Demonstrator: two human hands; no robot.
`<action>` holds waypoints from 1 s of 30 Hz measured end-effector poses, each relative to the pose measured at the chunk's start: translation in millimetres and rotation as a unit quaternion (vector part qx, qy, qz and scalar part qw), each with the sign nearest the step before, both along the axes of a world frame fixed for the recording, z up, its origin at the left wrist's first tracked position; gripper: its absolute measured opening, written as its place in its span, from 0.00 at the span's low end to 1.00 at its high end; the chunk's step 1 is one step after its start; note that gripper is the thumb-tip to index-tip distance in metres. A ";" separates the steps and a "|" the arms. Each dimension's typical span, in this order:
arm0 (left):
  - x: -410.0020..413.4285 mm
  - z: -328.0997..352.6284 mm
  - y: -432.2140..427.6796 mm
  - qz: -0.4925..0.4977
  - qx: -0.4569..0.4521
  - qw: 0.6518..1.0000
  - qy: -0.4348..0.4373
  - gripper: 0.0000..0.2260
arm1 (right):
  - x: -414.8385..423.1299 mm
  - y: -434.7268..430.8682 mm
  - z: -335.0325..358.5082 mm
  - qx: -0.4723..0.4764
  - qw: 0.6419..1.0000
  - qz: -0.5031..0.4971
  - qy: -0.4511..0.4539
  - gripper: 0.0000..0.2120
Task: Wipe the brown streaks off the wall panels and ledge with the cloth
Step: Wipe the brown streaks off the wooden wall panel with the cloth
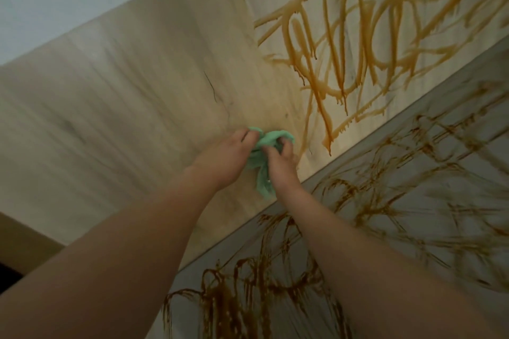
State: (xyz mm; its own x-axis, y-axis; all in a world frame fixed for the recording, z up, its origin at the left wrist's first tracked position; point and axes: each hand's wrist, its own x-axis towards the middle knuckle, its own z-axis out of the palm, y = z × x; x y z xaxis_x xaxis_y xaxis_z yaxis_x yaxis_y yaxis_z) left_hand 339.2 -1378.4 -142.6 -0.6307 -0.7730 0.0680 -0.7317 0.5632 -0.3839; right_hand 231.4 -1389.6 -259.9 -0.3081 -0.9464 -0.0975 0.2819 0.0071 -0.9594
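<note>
green cloth [271,140] sits bunched mid-frame at the pale wall panel [137,90], just above the ledge [446,264]. the wadded bulk is up top w/ a loose tail hanging, so the long axis runs approx 1 to 6 o'clock, tail end pointing down. left hand [224,157] pinches the wad from 9 o'clock and right hand [281,165] curls round it from 5 o'clock, both clamped on fabric, prob. regathering it for a fresh face. thick brown streaks [325,82] lie at 1-2 o'clock of the cloth, w/ darker ones across the ledge at 4-5. panel at 9 o'clock shows only faint smears; most of the job looks undone.
</note>
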 end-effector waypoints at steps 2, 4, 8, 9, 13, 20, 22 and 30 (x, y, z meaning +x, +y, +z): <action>-9.8 12.2 3.5 0.010 -0.022 0.999 0.032 0.21 | 2.5 5.4 1.7 -0.013 0.999 0.023 0.027 0.31; -12.3 25.4 2.6 0.012 -0.048 0.999 0.001 0.16 | 6.4 5.2 2.1 -0.013 0.997 0.027 0.078 0.37; -0.7 38.2 7.1 0.010 -0.060 0.993 -0.098 0.14 | 20.6 0.5 7.6 -0.019 0.988 -0.013 0.155 0.41; 3.1 36.9 7.9 0.005 -0.053 0.992 -0.112 0.14 | 20.2 -0.6 6.8 -0.016 0.986 -0.029 0.161 0.42; 14.8 34.2 9.6 -0.036 -0.079 0.991 -0.103 0.16 | 3.9 -11.8 -1.9 0.085 0.987 -0.033 0.132 0.46; -9.5 74.8 -2.9 -0.035 -0.231 0.971 -0.057 0.22 | -57.0 -36.4 -25.6 0.165 0.982 -0.011 0.088 0.42; -26.0 95.4 -12.4 -0.025 -0.268 0.963 -0.028 0.27 | -70.4 -45.6 -19.9 0.158 0.984 -0.024 0.085 0.43; -41.8 142.5 -58.8 0.093 -0.319 0.940 0.074 0.47 | -81.1 -61.1 -27.3 0.184 0.980 -0.035 0.061 0.51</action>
State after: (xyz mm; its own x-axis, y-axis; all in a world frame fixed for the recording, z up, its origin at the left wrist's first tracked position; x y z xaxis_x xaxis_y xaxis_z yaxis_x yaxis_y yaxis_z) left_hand 297.4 -1437.2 -0.1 -0.4363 -0.6408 0.6317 -0.8666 0.1101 -0.4867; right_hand 150.3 -1450.8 -287.2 -0.4017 -0.8301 -0.3867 0.1765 0.3441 -0.9222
